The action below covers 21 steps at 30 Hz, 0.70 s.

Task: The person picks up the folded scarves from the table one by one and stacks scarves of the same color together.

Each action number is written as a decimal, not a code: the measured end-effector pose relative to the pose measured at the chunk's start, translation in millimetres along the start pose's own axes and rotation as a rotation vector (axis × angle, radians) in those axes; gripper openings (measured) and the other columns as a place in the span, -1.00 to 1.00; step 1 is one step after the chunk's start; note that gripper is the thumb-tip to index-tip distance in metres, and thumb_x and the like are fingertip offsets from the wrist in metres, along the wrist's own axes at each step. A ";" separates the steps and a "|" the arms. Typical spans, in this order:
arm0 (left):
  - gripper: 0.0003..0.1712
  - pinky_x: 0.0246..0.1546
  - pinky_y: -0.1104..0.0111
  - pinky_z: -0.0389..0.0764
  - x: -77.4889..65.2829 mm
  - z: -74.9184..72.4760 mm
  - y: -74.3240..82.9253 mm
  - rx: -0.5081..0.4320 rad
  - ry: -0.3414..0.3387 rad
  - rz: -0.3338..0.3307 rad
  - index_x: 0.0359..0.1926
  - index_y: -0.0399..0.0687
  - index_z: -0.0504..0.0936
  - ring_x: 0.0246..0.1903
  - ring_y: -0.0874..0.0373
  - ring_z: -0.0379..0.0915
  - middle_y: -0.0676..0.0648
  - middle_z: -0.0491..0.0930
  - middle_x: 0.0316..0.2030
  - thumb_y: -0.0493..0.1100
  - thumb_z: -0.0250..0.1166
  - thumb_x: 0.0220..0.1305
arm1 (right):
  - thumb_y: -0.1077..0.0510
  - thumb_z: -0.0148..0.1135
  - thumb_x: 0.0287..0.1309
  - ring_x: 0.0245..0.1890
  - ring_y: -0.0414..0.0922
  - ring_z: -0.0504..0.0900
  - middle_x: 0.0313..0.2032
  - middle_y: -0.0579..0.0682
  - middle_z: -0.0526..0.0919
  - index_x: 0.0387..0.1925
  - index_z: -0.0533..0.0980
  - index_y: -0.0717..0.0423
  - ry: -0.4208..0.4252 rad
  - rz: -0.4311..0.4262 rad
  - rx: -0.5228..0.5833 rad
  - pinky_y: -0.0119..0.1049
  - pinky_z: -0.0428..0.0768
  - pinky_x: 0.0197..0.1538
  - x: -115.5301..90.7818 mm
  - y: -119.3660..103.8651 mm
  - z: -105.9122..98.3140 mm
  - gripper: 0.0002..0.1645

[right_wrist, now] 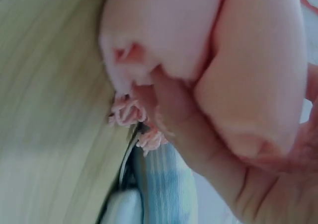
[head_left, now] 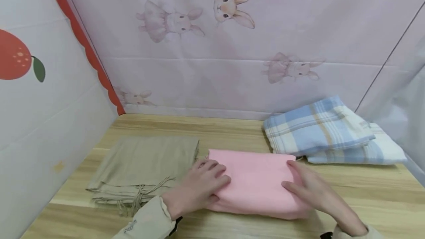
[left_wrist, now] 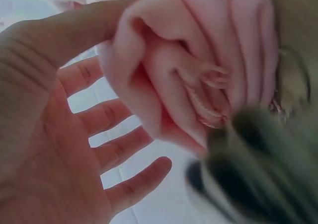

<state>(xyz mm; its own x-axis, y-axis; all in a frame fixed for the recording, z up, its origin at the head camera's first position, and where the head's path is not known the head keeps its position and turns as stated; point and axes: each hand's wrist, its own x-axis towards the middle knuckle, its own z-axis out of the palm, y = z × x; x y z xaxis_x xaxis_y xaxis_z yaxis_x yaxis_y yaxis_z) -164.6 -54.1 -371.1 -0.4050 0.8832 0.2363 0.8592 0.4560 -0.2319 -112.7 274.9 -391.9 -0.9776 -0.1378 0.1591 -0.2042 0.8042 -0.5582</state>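
A folded pink scarf with fringe lies on the table in front of me. My left hand grips its left side; in the left wrist view the thumb presses against the bunched layers, and the other fingers stretch along the far side. On the right side my right hand holds the scarf, two fingertips on its top. One digit tucks into the end folds in the right wrist view, near the pink tassels.
Left of the pink scarf lies a folded beige scarf with loose fringe, close to my left hand. Blue and white plaid cloths are stacked at the back right. A wooden table meets a rabbit-print backdrop behind.
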 end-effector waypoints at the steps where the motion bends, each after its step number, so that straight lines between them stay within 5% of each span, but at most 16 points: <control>1: -0.50 0.15 0.12 0.47 -1.6 -0.9 -2.6 -0.001 -0.002 -0.016 -0.02 0.13 0.60 0.06 0.06 0.45 0.03 0.56 0.02 0.08 0.58 0.03 | 0.10 0.38 0.27 0.27 0.43 0.38 0.22 0.52 0.44 0.29 0.33 0.53 0.000 -0.008 0.007 0.32 0.35 0.22 2.2 -2.3 1.9 -0.24; 5: -0.55 0.09 0.10 0.52 -4.6 -8.0 -12.0 -0.042 -0.040 -0.045 -0.04 0.09 0.62 0.05 0.03 0.47 0.01 0.58 0.01 0.01 0.56 0.07 | 0.10 0.36 0.29 0.23 0.43 0.42 0.21 0.54 0.43 0.30 0.33 0.54 -0.025 -0.025 0.037 0.31 0.39 0.20 10.1 -8.2 3.5 -0.24; 8: -0.56 0.10 0.07 0.53 2.6 -15.2 -16.9 -0.137 -0.087 -0.053 0.05 0.06 0.64 0.08 0.02 0.48 -0.01 0.60 0.06 0.04 0.50 0.18 | 0.15 0.32 0.32 -0.08 0.27 0.67 0.16 0.58 0.45 0.31 0.30 0.54 -0.056 -0.001 0.085 0.10 0.63 -0.04 13.1 -4.6 -7.8 -0.28; 11: -0.53 0.18 0.03 0.48 20.6 -22.9 -21.6 -0.285 -0.113 -0.080 0.16 0.00 0.63 0.13 0.00 0.49 -0.05 0.61 0.12 0.06 0.39 0.32 | 0.21 0.25 0.37 -0.38 0.02 0.70 0.09 0.59 0.49 0.35 0.26 0.51 -0.049 0.041 0.113 -0.16 0.68 -0.37 15.1 3.1 -29.0 -0.32; 14: -0.50 0.20 0.05 0.47 46.0 -31.1 -27.1 -0.461 -0.134 -0.127 0.26 -0.05 0.58 0.16 -0.01 0.50 -0.08 0.58 0.20 0.05 0.31 0.41 | 0.25 0.22 0.39 -0.42 -0.03 0.69 0.03 0.54 0.56 0.34 0.29 0.46 0.041 0.024 0.072 -0.28 0.64 -0.47 20.5 11.4 -51.9 -0.39; 21: -0.50 0.14 0.18 0.52 109.7 -31.7 -45.6 -0.704 -0.137 -0.174 0.35 -0.07 0.48 0.19 0.04 0.49 -0.08 0.55 0.24 -0.02 0.23 0.50 | 0.29 0.23 0.36 -0.24 0.38 0.67 -0.10 0.44 0.66 0.16 0.51 0.41 0.340 -0.138 -0.122 -0.40 0.55 -0.37 43.4 30.6 -98.6 -0.60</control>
<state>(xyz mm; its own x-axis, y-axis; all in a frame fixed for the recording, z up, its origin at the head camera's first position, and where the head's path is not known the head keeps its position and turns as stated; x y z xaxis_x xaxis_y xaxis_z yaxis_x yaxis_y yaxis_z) -238.3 18.5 -304.7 -0.5495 0.8313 0.0839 0.7575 0.4534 0.4696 -156.4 350.5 -321.8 -0.8644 -0.0659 0.4985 -0.3048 0.8572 -0.4152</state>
